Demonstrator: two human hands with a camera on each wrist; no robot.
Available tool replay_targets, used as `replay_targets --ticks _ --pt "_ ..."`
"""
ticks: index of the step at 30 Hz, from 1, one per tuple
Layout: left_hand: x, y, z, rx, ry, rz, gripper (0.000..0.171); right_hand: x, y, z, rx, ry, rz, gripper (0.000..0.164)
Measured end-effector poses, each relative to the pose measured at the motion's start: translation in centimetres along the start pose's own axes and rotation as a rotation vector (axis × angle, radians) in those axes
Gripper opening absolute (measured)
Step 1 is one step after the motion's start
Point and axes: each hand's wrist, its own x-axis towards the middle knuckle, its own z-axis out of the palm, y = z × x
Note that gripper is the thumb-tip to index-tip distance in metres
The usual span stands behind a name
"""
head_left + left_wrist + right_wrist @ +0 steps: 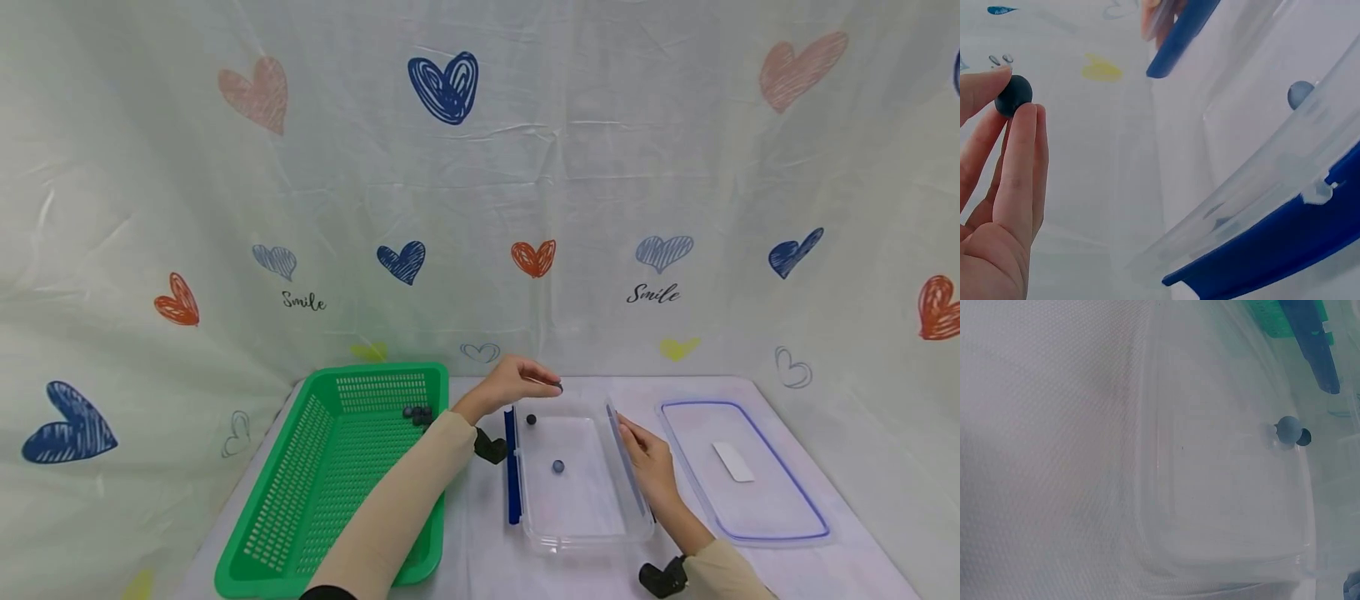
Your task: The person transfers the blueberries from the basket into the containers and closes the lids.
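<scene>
Head view: my left hand [510,386] pinches a ball [1017,94] above the box's [577,508] far edge, right hand [654,471] gripping its right.

left hand [1010,194]: cropped by left-wrist view's edge | green basket [337,467]: partly hidden behind sleeve [401,500]

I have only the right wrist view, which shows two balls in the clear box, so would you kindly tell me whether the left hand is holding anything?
Observer: Yes, the left hand pinches a dark ball near the far end of the clear box.
Operator: Thank you. Are there more balls anywhere?
Observer: A small cluster of dark balls lies toward the far right corner of the green basket.
Operator: And what is on the other side of the box, please?
Observer: A blue-rimmed lid lies flat on the table to its right.
</scene>
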Motion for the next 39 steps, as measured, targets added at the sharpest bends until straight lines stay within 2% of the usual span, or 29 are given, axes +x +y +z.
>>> replay_targets --ticks 16,31,39 --pt "0.6 -0.7 1.9 -0.007 0.061 -0.076 0.022 0.1 0.0 -0.1 -0.009 0.004 0.002 0.037" --pt "1.2 -1.6 2.8 -0.020 0.042 -0.077 0.019 0.1 0.3 -0.1 -0.017 0.006 0.010 0.038" --pt "1.3 -1.6 3.5 0.030 0.070 -0.086 0.019 0.0 0.2 -0.1 -0.018 0.002 0.009 0.038"
